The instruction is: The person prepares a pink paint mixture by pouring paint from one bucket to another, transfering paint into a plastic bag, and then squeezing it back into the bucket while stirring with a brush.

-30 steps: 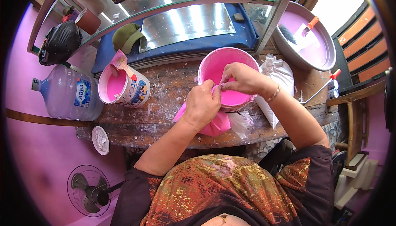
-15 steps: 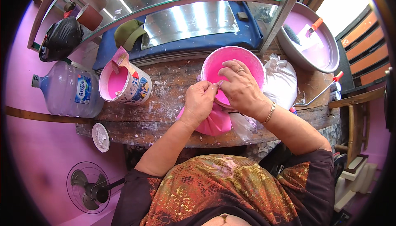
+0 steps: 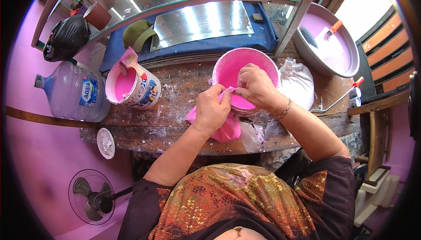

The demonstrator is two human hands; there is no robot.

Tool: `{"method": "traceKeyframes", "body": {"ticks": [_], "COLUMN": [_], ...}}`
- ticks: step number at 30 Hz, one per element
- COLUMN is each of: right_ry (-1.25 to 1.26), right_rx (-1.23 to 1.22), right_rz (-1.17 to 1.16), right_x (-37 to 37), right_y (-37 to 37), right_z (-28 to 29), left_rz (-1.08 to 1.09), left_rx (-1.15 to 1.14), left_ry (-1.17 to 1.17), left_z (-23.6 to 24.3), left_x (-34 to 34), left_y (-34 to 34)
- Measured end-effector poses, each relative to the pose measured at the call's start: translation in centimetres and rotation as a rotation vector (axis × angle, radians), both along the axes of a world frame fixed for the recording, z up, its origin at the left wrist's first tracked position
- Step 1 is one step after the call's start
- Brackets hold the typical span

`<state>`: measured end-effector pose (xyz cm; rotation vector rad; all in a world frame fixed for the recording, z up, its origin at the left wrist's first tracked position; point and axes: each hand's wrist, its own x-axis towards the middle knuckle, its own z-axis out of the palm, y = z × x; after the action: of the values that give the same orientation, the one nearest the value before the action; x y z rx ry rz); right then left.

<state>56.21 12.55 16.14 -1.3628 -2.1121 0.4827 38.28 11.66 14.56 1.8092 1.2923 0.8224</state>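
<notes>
Pink bag (image 3: 227, 129): on counter (image 3: 186, 80), just before pink bucket (image 3: 226, 67). Left hand (image 3: 213, 110): grip pinched on bag's gathered neck. Right hand (image 3: 258, 88): grip curled beside it, hold unclear. Possible fault: neck opening if pinch slips.

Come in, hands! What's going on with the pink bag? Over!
Left hand pinching top of pink bag; right hand at same spot. Bag bunched at near side of bucket. Clear plastic bag close beside, not blocking either hand.
</notes>
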Motion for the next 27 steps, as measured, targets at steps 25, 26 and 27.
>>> {"method": "traceKeyframes", "body": {"ticks": [25, 26, 27], "right_ry": [-0.550, -0.574, -0.429], "right_rx": [0.078, 0.039, 0.038], "right_rz": [-0.153, -0.184, -0.228], "right_x": [1.6, 1.1, 0.6], "right_y": [-9.9, -10.0, -10.2], "right_z": [6.4, 7.1, 7.6], "left_rz": [0.317, 0.324, 0.334], "left_rx": [-0.085, -0.046, -0.004], "left_ry": [-0.643, -0.596, -0.549], "left_z": [-1.2, -1.1, -1.1], "left_x": [-11.7, -12.2, -12.7], "left_y": [0.0, -0.1, -0.2]}}
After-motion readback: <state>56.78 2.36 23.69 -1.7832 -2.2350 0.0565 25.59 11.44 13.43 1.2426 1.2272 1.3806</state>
